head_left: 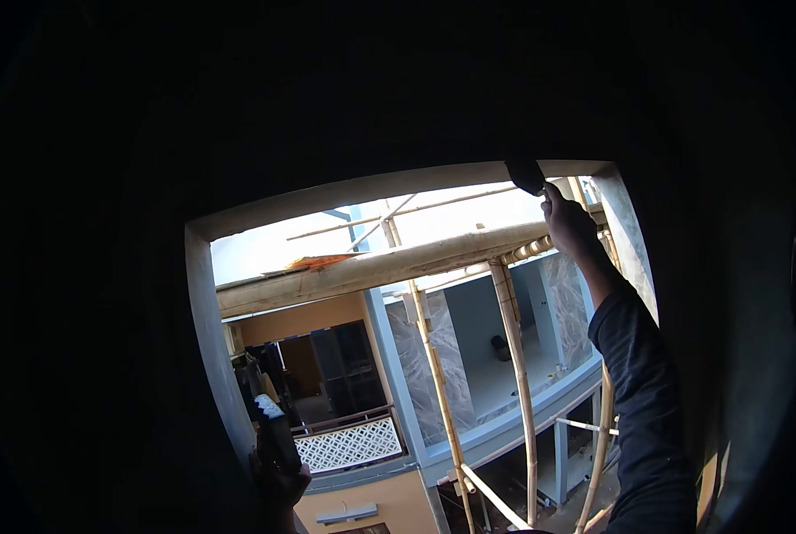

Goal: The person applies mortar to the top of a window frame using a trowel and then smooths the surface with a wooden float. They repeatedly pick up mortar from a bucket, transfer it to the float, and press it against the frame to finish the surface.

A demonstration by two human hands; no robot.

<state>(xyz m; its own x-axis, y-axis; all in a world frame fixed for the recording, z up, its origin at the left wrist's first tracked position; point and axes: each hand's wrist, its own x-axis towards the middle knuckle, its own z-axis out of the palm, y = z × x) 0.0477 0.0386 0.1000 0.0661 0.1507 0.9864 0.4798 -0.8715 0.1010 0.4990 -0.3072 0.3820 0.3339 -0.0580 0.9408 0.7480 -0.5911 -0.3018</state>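
My right hand (569, 222) is raised at the upper right of a window opening, its fingers closed round the handle of a dark trowel (526, 175). The trowel's blade lies against the top edge of the opening (398, 182). Low on the left, my left hand (284, 481) is closed on a dark, block-like object (278, 436) with a pale, jagged upper end. Shadow hides much of that hand and the exact kind of object.
Dark walls surround the opening. Outside stand bamboo poles (515, 356) and a thick horizontal beam (371, 270). Beyond them is a building with a white patterned balcony railing (349, 447) and a blue column (398, 374).
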